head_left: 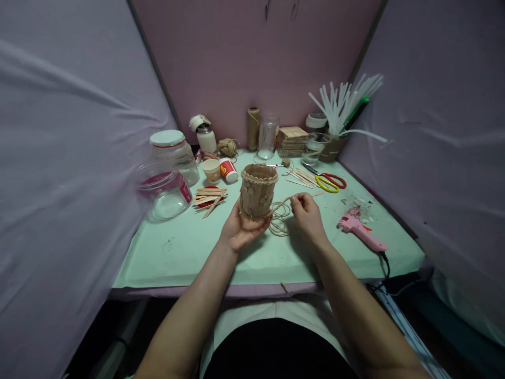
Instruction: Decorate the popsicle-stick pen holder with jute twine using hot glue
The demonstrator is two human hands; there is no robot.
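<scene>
Over the pale green table (189, 258), in the head view, the left hand (243, 230) cradles a small pot (256, 199) from below, fingers curled under its base. The pot is round, tan-brown and open-topped, its wall made up of upright strips; a twisted cord (259, 181) edges the rim, and small raised, flower-like pieces sit on the side. The right hand (307, 215) pinches twine (281, 203) leading toward the pot's base, near loose coils on the table.
</scene>
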